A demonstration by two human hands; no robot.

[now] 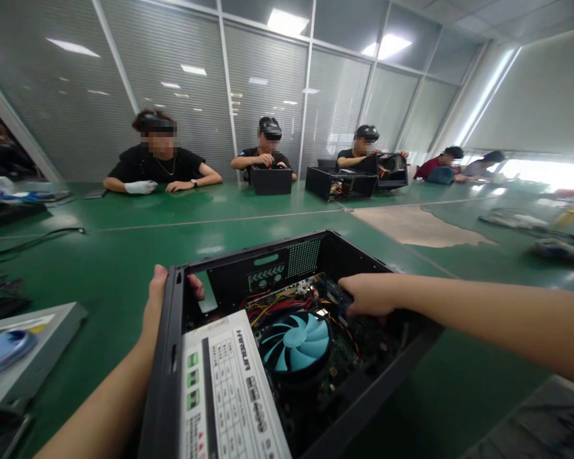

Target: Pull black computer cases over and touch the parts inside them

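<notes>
Closest to me, just below my left hand (155, 299), is the white-labelled power supply (229, 389), sitting in the open computer case (165, 363). The blue CPU fan (294, 341) sits just under my right hand (368, 294). My left hand is clamped on the case's side wall, thumb inside. My right hand is reaching in past the fan, fingertips down by the wires (268, 307), and I can't tell if it's got hold of anything. Left of my left hand there's an optical drive (29, 344) on the green counter (124, 255). Far beyond both hands, other people sit with their own black cases (271, 180).
</notes>
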